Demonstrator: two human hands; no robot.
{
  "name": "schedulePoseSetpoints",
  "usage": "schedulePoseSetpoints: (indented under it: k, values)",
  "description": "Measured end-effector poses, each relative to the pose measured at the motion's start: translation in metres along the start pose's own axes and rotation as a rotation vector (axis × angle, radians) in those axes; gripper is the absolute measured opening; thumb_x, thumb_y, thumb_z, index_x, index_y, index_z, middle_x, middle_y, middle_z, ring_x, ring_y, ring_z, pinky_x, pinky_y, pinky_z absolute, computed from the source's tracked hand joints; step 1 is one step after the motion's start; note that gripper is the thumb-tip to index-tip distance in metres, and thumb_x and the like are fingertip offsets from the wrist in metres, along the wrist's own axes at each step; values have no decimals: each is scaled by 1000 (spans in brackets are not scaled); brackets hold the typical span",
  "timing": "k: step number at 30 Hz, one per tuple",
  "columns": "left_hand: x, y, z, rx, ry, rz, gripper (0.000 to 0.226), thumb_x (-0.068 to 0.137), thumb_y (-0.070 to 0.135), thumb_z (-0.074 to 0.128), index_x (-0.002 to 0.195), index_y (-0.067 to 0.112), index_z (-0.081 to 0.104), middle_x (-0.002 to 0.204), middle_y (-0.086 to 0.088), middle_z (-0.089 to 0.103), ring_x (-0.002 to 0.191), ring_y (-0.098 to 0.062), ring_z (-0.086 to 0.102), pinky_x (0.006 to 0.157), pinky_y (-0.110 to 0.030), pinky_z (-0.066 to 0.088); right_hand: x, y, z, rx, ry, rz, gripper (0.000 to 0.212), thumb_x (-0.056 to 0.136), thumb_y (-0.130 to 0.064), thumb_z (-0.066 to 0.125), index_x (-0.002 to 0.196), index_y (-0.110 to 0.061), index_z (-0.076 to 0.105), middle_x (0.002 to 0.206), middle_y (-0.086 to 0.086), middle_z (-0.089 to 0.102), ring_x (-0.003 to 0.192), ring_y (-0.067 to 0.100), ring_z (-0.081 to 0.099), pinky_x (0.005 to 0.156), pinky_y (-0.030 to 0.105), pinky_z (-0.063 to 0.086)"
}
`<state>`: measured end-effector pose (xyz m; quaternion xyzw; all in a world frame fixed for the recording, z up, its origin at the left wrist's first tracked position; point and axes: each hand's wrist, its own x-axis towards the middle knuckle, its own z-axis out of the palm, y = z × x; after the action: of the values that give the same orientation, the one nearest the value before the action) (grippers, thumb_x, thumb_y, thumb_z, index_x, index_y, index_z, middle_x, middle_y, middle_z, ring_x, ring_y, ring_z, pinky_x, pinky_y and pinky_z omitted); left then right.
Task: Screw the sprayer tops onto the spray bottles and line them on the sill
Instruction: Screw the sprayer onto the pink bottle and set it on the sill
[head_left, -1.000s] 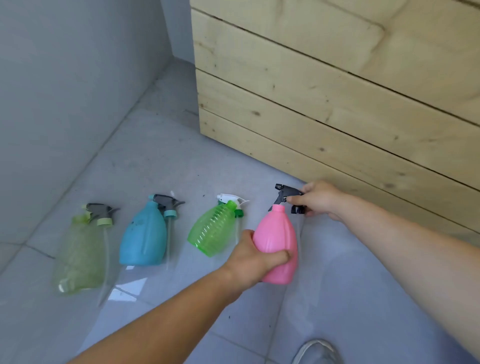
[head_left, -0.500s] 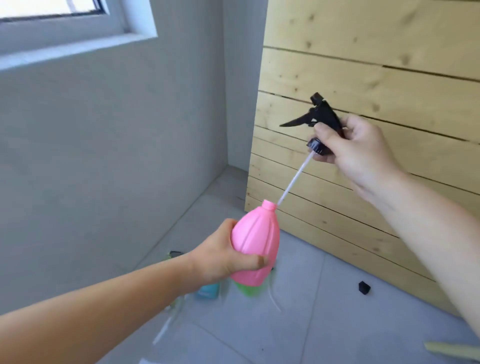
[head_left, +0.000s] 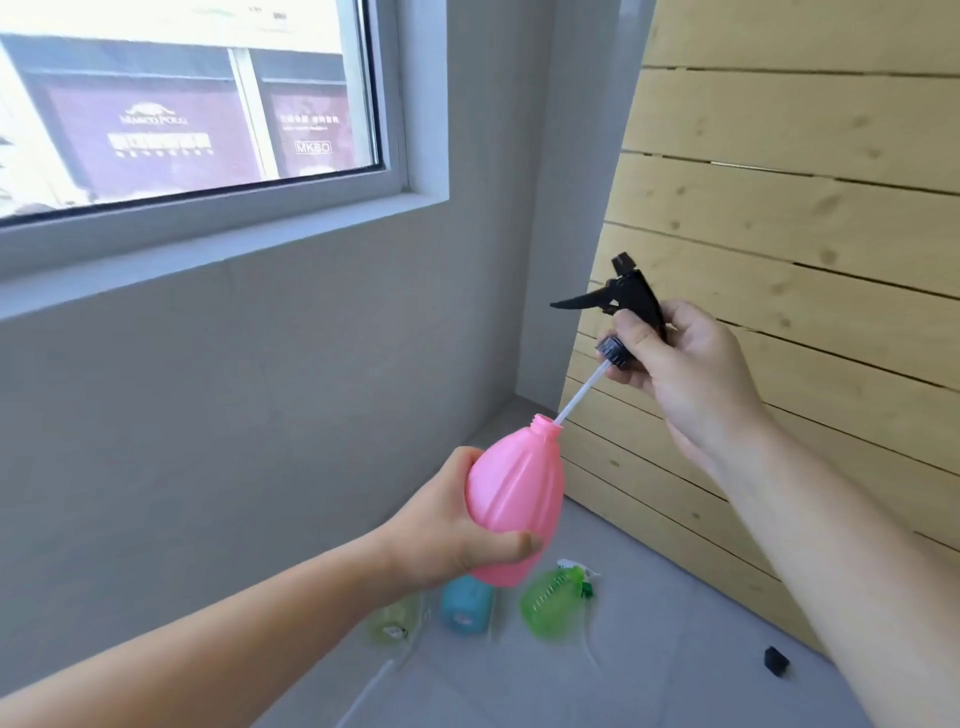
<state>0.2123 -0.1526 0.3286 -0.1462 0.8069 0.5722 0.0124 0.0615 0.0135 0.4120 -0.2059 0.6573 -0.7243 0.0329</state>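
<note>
The sill (head_left: 218, 254) runs under the window, up on your left. Your left hand (head_left: 441, 530) reaches out low and wraps round the fat part of the pink bottle (head_left: 514, 483), with its open neck tipped up. Your right hand (head_left: 685, 374) is higher, with its fingers curled tight on the black sprayer top (head_left: 631, 293). Its white tube (head_left: 579, 389) slants down to the bottle's mouth, and the cap is well apart from the neck. On the floor, the pink bottle hides part of the blue bottle (head_left: 467, 605). The green bottle (head_left: 553, 605) lies beside it. The pale bottle (head_left: 392, 621) is blurry. You cannot tell what the small black bit (head_left: 776, 661) is.
</note>
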Motion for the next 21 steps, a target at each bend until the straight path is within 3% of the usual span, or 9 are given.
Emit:
schedulePoseSetpoints:
  k: [4,12,17,21]
  values:
    - [0,-1,-3,-6,-16,31,74,70,22,91,130,28,48,117,3,65,105,-16,69,76,-24,63,-17,29,13,-12,-176,84,4,93,-13,64,96,-11,65,86,10,76,84,22,71,80,38,61]
    - [14,-7,-5,-27,-126,25,81,55,40,87,128,32,53,117,2,69,104,-15,72,76,-24,61,-13,54,-1,29,-313,182,16,95,-13,60,107,-2,62,92,7,75,86,20,70,83,41,57]
    - [26,-5,1,-19,-174,11,84,50,46,86,128,33,55,114,4,70,99,-10,72,75,-23,59,-11,63,-11,50,-310,210,23,97,-12,56,113,4,59,93,11,72,87,23,67,75,35,53]
    - [30,-5,4,-24,-219,-5,82,53,44,87,128,34,58,116,4,72,103,-13,73,84,-31,63,-12,65,-17,5,-371,233,10,99,-11,54,103,-5,61,92,9,72,83,20,67,71,28,54]
